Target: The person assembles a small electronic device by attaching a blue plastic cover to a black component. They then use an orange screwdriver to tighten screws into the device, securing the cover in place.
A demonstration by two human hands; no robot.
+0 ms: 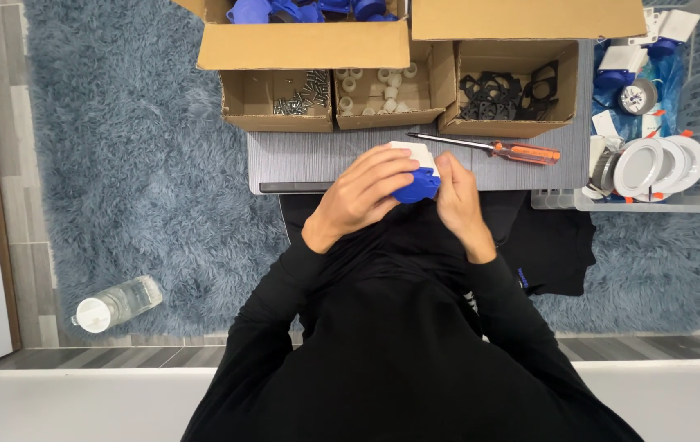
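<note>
Together, both hands grip a blue-and-white part

Left hand (pixel 364 196) and right hand (pixel 458 205) close around the blue-and-white plastic part (pixel 417 176), held over the grey mat's (pixel 317 155) near edge. Just beyond lies a red-handled screwdriver (pixel 493 147), then cardboard boxes (pixel 382 90).

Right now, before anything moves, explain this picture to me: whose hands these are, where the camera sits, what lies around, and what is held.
There is no machine here. A person in black sleeves works with bare hands, and one camera worn on the head looks straight down.

The left hand and right hand together hold a small blue and white plastic part over a grey ribbed work board.

On the board lies a screwdriver with an orange see-through handle. Behind it stand open cardboard boxes of metal screws, small white plastic pieces and black flat frames. A clear basket of round white fittings sits at the right. A clear plastic bottle lies on the blue shaggy rug.
</note>
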